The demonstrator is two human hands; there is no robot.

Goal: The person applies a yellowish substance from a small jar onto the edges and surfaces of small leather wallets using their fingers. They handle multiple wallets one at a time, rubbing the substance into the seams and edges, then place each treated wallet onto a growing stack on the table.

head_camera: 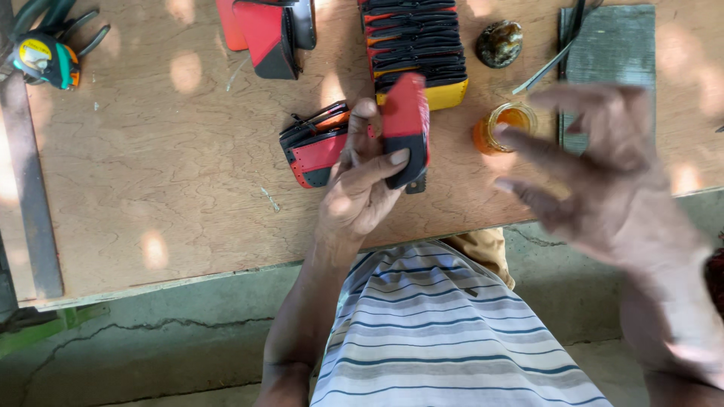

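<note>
Fingers of your left hand [360,192] clamp a red-and-black leather piece [406,130], lifted just above the plywood board [151,181]. Your right hand [603,173] hangs spread and empty, blurred, right of that piece. Beside it sits the amber glue jar [507,124]; beyond, a stack of cut pieces [413,45]. You seem between pickup and gluing; next calls for reaching the jar.
</note>
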